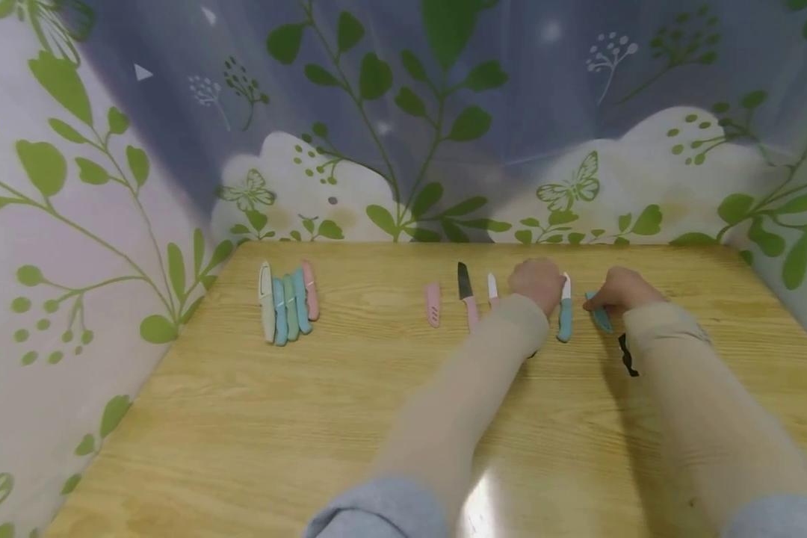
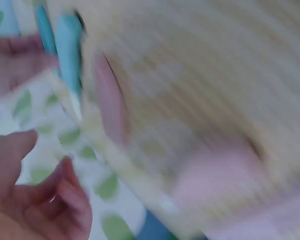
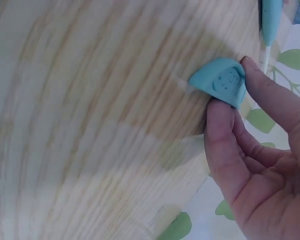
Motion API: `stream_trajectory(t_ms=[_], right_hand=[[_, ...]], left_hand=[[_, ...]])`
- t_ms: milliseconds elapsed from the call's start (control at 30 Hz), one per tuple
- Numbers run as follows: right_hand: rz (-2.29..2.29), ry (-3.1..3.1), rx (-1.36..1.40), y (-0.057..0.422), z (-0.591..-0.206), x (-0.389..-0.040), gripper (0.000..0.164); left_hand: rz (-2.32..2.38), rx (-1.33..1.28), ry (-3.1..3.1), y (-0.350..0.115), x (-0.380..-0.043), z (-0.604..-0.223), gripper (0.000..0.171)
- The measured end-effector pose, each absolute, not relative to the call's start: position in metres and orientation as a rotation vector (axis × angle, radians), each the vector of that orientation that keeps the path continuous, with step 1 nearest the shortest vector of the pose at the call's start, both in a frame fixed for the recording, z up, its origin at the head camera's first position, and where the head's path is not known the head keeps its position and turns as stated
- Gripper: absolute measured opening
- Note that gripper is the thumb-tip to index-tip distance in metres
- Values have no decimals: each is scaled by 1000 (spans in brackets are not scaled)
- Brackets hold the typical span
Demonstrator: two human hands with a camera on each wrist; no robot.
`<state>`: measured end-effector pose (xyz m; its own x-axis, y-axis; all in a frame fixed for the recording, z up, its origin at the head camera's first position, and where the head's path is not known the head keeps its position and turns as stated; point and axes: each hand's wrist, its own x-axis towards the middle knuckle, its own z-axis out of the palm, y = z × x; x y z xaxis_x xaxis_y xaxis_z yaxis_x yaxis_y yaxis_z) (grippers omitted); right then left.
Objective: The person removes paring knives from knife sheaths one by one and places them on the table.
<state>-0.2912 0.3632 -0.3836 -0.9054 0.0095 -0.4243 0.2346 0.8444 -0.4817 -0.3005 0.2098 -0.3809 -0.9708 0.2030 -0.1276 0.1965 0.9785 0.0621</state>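
Observation:
Near the far edge of the table, my right hand point(image 1: 622, 290) pinches a teal knife sheath point(image 1: 601, 317) between thumb and fingers; its small holes show in the right wrist view, where the sheath point(image 3: 220, 82) lies at the fingertips. Just left of it lies a teal-handled knife point(image 1: 566, 317) with a white blade pointing away. My left hand point(image 1: 536, 282) is beside that knife's blade. In the left wrist view, the thumb and fingers of the left hand point(image 2: 45, 195) are bent loosely, apart, with nothing visible between them. The left forearm hides part of a small pink-handled knife point(image 1: 493, 288).
Left of the arms lie a dark-bladed knife with a pink handle point(image 1: 471, 310) and a pink sheath point(image 1: 433, 305). A row of several sheathed knives point(image 1: 291, 310) sits at the table's far left. A black strap point(image 1: 627, 355) shows by the right wrist. Patterned cloth point(image 1: 403, 172) hangs behind.

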Motion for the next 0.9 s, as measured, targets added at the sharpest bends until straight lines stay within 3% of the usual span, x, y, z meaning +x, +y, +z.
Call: stream_trajectory(t_ms=[233,600,900], right_hand=[[-717,2628,161,366,-380,-290,29],[-682,2647,152,366,-383,-285,29],[-680,2658,150,357,-384,-287,32]], left_hand=[[-320,170,3118,122,-335,-372,74],[373,-379,3055,-58,-350,-397,85],[572,-573,2875,-121,-335,-414,94]])
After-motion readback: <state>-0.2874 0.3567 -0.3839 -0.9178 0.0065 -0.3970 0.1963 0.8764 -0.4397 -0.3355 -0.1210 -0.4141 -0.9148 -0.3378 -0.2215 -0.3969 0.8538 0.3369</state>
